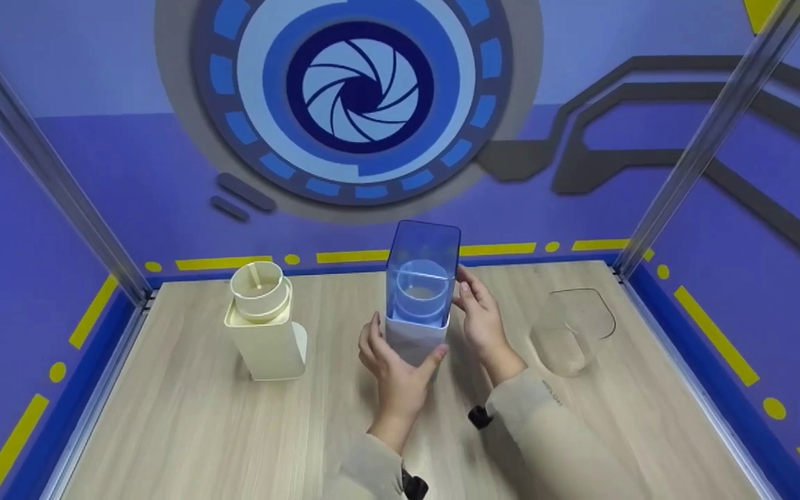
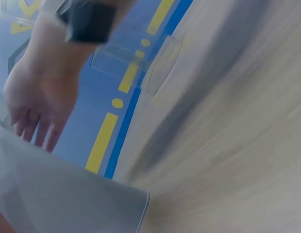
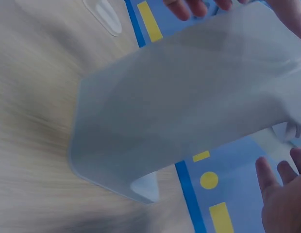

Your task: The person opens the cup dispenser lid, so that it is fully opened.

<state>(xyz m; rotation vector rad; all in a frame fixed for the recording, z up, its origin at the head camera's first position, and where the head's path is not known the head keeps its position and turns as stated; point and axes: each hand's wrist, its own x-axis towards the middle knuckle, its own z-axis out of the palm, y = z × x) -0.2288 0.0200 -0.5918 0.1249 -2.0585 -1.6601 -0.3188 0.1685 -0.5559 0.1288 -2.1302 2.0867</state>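
Note:
A pale box-shaped container (image 1: 414, 340) stands in front of me, topped by a see-through blue cover (image 1: 422, 243) with a round ring visible inside. My left hand (image 1: 398, 378) is at its lower left, thumb spread across the front and fingers along the left side. Fingertips of that hand show past the container's edge in the right wrist view. Beside the cover on the right is my right hand (image 1: 487, 326), fingers extended; contact there is unclear. The right wrist view shows the container (image 3: 179, 97) large, with a small rounded foot (image 3: 146, 187) near its base.
To the left stands a similar cream container (image 1: 268, 351) with an exposed round ring (image 1: 260, 292) on top and a rounded piece at its side. A clear cover (image 1: 567, 347) lies on the wooden table (image 1: 185, 423) at the right. Printed panels (image 1: 129, 167) and metal posts enclose the table.

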